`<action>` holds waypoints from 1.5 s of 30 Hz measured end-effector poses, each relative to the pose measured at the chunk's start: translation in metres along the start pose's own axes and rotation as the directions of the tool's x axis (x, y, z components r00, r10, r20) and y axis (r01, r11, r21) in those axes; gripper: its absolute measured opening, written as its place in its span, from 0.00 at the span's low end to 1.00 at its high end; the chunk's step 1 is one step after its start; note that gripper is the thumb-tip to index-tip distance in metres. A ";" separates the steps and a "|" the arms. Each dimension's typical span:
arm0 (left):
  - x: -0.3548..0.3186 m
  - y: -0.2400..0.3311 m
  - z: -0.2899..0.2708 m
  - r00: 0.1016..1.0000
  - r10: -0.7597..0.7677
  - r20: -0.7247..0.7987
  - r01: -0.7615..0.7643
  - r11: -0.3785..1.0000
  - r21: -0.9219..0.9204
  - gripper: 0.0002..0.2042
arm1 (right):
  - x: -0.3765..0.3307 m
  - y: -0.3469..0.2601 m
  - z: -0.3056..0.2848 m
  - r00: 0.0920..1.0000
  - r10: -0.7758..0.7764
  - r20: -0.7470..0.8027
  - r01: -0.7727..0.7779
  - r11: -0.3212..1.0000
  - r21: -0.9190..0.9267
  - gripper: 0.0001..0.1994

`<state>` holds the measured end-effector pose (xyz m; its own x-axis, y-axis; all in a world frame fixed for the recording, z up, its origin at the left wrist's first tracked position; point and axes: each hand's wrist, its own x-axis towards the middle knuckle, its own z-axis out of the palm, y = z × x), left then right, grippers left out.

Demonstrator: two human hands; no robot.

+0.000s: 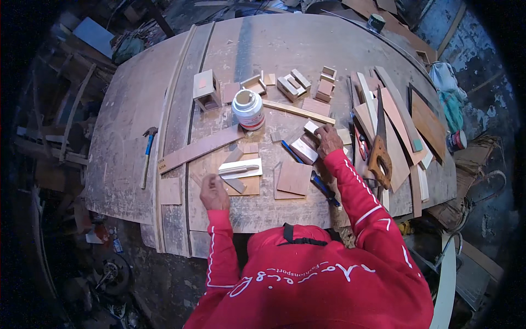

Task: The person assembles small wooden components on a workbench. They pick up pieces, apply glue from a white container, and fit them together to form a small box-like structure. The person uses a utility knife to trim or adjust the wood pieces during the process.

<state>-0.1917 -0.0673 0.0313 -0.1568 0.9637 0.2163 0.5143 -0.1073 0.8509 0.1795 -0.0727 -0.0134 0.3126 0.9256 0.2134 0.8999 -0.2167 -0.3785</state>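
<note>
Table [307, 46] moderately lit, shadows soft, floor [161, 285] below table dim, table edges bowed by fisheye, outer corners black.

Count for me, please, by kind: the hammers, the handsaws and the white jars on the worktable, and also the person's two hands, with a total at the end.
Hammer: 1
Handsaw: 1
White jar: 1
Hands, left hand and right hand: 2
Total: 5

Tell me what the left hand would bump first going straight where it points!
Probably the long wooden board lying slantwise beyond the left hand, though it might pass above; its height is unclear.
</note>
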 end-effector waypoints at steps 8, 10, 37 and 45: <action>-0.039 0.035 0.068 0.913 0.108 0.393 -0.134 0.990 0.041 0.08 | 0.012 0.017 -0.011 0.979 0.206 0.000 -0.205 0.972 0.116 0.08; -0.038 0.045 0.088 0.870 0.126 0.477 -0.193 0.977 0.092 0.09 | 0.000 0.018 -0.020 0.972 0.234 0.033 -0.236 0.955 0.182 0.08; 0.063 0.035 0.219 0.697 0.247 0.673 -0.675 0.544 0.499 0.10 | -0.103 -0.004 -0.017 0.942 0.283 -0.181 -0.283 0.959 0.026 0.11; 0.042 0.049 0.209 0.668 0.588 0.456 -0.739 0.593 0.319 0.21 | -0.093 0.009 -0.005 0.882 0.471 -0.016 -0.451 0.853 0.261 0.13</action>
<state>0.0032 0.0186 -0.0176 0.5822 0.6924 0.4262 0.6900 -0.6980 0.1913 0.1604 -0.1625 -0.0318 0.7046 0.7092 0.0242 0.5474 -0.5215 -0.6546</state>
